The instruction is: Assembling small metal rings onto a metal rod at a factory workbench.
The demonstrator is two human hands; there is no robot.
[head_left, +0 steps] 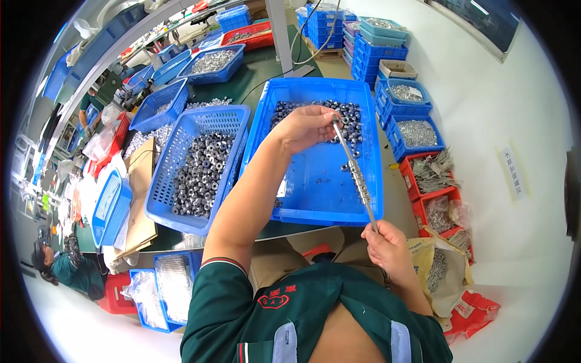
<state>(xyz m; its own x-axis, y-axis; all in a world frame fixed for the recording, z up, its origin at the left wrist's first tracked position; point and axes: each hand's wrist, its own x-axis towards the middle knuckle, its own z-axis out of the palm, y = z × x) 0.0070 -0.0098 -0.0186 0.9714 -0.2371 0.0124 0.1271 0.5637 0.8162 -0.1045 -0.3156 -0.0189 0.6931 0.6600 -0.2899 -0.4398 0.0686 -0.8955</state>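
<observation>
Overhead, your right hand (387, 242) grips a thin rod (354, 169) strung with nuts (358, 178) above the blue tray (315, 181), left hand (305, 127) pinching its tip; perforated basket (200, 163) of parts just left.

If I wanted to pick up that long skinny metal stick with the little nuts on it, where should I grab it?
Probably the bare lower end of the thin metal rod, from below, where the right hand holds it. Small silver nuts sit mid-rod, and the left hand is at the top tip.

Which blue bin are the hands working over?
The solid-walled blue tray right in front, holding few nuts. The slotted basket beside it is much fuller; both hands hold a rod there.
</observation>
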